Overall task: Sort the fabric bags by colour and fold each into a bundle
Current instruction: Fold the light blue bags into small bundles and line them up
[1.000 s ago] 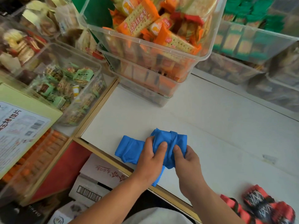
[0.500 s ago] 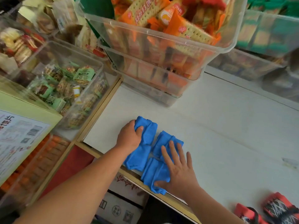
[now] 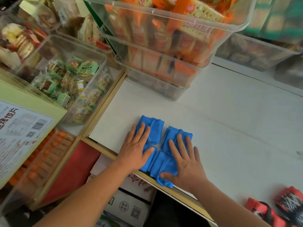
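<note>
Two folded bundles lie side by side at the near left corner of the white countertop (image 3: 229,128), a narrow gap between them. The left blue fabric bundle (image 3: 155,128) sits near the counter's left side. The right blue fabric bundle (image 3: 164,166) reaches the pale wooden edge strip (image 3: 185,194), and its near tip hangs slightly over it. To the right and behind them the white top is open, up to the stacked clear plastic tubs of orange cracker packets (image 3: 164,46) at the back.

The left hand (image 3: 134,153) lies flat on the left bundle with fingers straight and spread. The right hand (image 3: 186,164) presses flat on the right bundle, fingers fanned. Half a second ago the left hand was curled around the top of its bundle, while the right was already flat. A second ago both hands pinched one bunched blue mass.

At the near right corner lie red-and-black patterned fabric bags (image 3: 278,208), well apart from the blue ones. Left of the counter stand a clear plastic tub of green-wrapped biscuits (image 3: 73,76) and a yellow-green cardboard box (image 3: 24,125) with a printed label. Cardboard cartons (image 3: 127,205) sit below the edge.
</note>
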Action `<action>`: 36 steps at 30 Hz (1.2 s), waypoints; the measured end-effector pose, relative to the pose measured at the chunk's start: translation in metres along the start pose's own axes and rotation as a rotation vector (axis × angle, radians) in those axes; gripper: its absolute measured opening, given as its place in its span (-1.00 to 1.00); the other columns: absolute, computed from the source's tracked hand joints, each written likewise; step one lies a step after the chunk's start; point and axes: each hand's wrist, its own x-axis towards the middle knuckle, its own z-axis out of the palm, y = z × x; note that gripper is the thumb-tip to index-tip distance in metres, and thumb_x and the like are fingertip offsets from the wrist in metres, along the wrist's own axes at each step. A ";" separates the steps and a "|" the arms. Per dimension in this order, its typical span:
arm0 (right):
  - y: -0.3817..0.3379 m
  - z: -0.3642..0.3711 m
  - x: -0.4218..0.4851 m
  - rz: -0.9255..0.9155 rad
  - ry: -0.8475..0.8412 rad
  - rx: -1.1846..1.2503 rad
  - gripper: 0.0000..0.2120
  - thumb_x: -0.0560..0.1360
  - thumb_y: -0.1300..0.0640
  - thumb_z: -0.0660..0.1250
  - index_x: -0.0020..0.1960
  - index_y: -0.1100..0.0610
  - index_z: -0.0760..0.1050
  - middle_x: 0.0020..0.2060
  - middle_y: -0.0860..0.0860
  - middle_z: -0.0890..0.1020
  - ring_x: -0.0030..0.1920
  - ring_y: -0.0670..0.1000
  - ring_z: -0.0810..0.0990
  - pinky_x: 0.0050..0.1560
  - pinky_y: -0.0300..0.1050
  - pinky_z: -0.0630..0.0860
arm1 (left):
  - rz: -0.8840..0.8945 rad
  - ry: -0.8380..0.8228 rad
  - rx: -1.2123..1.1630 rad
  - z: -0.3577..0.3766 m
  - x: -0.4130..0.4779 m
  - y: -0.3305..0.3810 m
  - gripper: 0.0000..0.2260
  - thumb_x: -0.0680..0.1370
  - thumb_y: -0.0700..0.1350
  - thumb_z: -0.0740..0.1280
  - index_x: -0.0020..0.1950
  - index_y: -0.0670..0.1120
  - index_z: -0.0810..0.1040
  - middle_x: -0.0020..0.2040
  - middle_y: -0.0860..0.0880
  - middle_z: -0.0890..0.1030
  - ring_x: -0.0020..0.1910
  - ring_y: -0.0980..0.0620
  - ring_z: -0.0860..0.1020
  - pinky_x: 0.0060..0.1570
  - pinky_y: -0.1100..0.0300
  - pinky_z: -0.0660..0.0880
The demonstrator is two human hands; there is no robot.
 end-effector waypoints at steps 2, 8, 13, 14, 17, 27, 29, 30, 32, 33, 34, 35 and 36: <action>0.002 0.000 -0.001 -0.009 0.021 -0.015 0.10 0.35 -0.64 0.03 0.67 -0.12 -0.25 0.65 0.00 -0.31 0.62 0.16 -0.39 0.60 0.34 -0.07 | 0.020 0.010 0.039 0.006 0.000 0.005 -0.30 0.68 0.30 0.00 0.64 0.10 -0.34 0.61 0.12 -0.45 0.56 0.04 -0.51 0.60 0.01 -0.29; 0.005 -0.024 -0.014 -0.025 0.120 0.176 -0.10 0.50 -0.49 0.02 0.69 -0.03 -0.03 0.68 0.00 -0.03 0.67 0.08 -0.09 0.64 0.10 0.00 | 0.005 0.097 0.127 -0.014 -0.004 0.032 -0.40 0.70 0.18 0.05 0.68 -0.06 0.07 0.70 -0.08 -0.04 0.67 -0.12 -0.18 0.62 -0.17 -0.18; 0.021 -0.053 -0.079 0.147 0.210 0.346 -0.61 0.62 -0.19 0.28 0.36 -0.04 0.56 0.29 -0.13 0.62 0.32 -0.05 0.56 0.21 -0.08 0.52 | 0.137 0.173 -0.188 -0.008 -0.028 0.118 -0.57 0.65 -0.06 0.30 0.48 -0.21 0.46 0.50 -0.19 0.45 0.48 -0.21 0.41 0.46 -0.11 0.35; 0.031 -0.054 -0.098 0.187 0.195 0.370 -0.64 0.63 -0.18 0.27 0.33 -0.05 0.58 0.25 -0.14 0.64 0.28 -0.07 0.58 0.21 -0.09 0.52 | 0.156 0.130 -0.235 0.000 -0.034 0.140 -0.59 0.66 -0.05 0.28 0.47 -0.18 0.48 0.47 -0.14 0.49 0.44 -0.17 0.45 0.42 -0.08 0.42; 0.070 -0.050 -0.157 0.331 0.158 0.490 -0.69 0.63 -0.15 0.27 0.27 -0.05 0.62 0.15 -0.16 0.69 0.17 -0.11 0.63 0.17 -0.13 0.54 | 0.240 -0.026 -0.313 0.025 -0.051 0.206 -0.61 0.69 0.00 0.25 0.50 -0.06 0.45 0.47 0.00 0.48 0.44 -0.04 0.44 0.39 0.01 0.41; 0.214 0.002 -0.302 0.664 0.445 0.408 -0.36 0.54 -0.13 0.41 0.57 -0.05 0.34 0.62 0.10 0.21 0.61 0.21 0.16 0.50 0.25 0.32 | 0.350 -0.314 0.019 0.114 -0.077 0.354 -0.29 0.65 0.28 0.17 0.67 0.18 -0.13 0.65 0.01 -0.37 0.63 -0.09 -0.35 0.63 -0.11 -0.11; 0.243 0.002 -0.294 0.696 0.301 0.334 -0.18 0.55 -0.31 0.27 0.67 -0.09 0.00 0.67 0.07 -0.11 0.66 0.18 -0.17 0.62 0.23 0.02 | 0.363 -0.291 0.120 0.123 -0.073 0.363 -0.26 0.64 0.30 0.15 0.65 0.21 -0.25 0.60 -0.01 -0.48 0.60 -0.13 -0.44 0.60 -0.24 -0.18; 0.255 0.002 -0.289 0.702 0.226 0.288 -0.13 0.55 -0.38 0.18 0.68 -0.10 -0.15 0.67 0.03 -0.23 0.65 0.15 -0.27 0.62 0.22 -0.08 | 0.377 -0.282 0.167 0.126 -0.072 0.368 -0.24 0.63 0.32 0.14 0.63 0.23 -0.31 0.58 -0.01 -0.52 0.58 -0.14 -0.47 0.58 -0.30 -0.21; 0.270 0.008 -0.284 0.687 0.146 0.249 -0.09 0.53 -0.47 0.04 0.66 -0.12 -0.33 0.63 -0.04 -0.37 0.62 0.11 -0.40 0.61 0.24 -0.13 | 0.409 -0.278 0.224 0.133 -0.068 0.378 -0.20 0.62 0.35 0.14 0.59 0.26 -0.40 0.55 0.01 -0.57 0.55 -0.15 -0.52 0.54 -0.36 -0.28; 0.274 0.016 -0.281 0.671 0.132 0.249 -0.09 0.52 -0.49 0.01 0.65 -0.13 -0.36 0.61 -0.06 -0.41 0.60 0.09 -0.45 0.60 0.26 -0.12 | 0.432 -0.279 0.244 0.136 -0.066 0.382 -0.20 0.62 0.35 0.13 0.57 0.27 -0.43 0.54 0.02 -0.59 0.54 -0.15 -0.53 0.52 -0.38 -0.30; 0.276 0.022 -0.280 0.654 0.130 0.253 -0.10 0.51 -0.49 -0.02 0.65 -0.14 -0.36 0.60 -0.08 -0.43 0.58 0.08 -0.50 0.59 0.27 -0.12 | 0.456 -0.281 0.262 0.139 -0.064 0.386 -0.19 0.62 0.36 0.13 0.56 0.28 -0.45 0.54 0.03 -0.59 0.54 -0.15 -0.54 0.51 -0.39 -0.30; 0.276 0.029 -0.278 0.643 0.130 0.255 -0.11 0.50 -0.49 -0.05 0.65 -0.14 -0.35 0.60 -0.08 -0.44 0.56 0.06 -0.54 0.59 0.28 -0.13 | 0.477 -0.283 0.276 0.143 -0.062 0.390 -0.20 0.62 0.37 0.12 0.56 0.28 -0.45 0.54 0.04 -0.58 0.54 -0.15 -0.53 0.51 -0.41 -0.29; 0.276 0.036 -0.275 0.633 0.128 0.247 -0.12 0.50 -0.48 -0.10 0.65 -0.14 -0.35 0.59 -0.08 -0.45 0.54 0.05 -0.57 0.58 0.30 -0.16 | 0.488 -0.284 0.285 0.146 -0.060 0.392 -0.21 0.62 0.37 0.10 0.57 0.29 -0.44 0.55 0.05 -0.57 0.55 -0.14 -0.52 0.51 -0.42 -0.28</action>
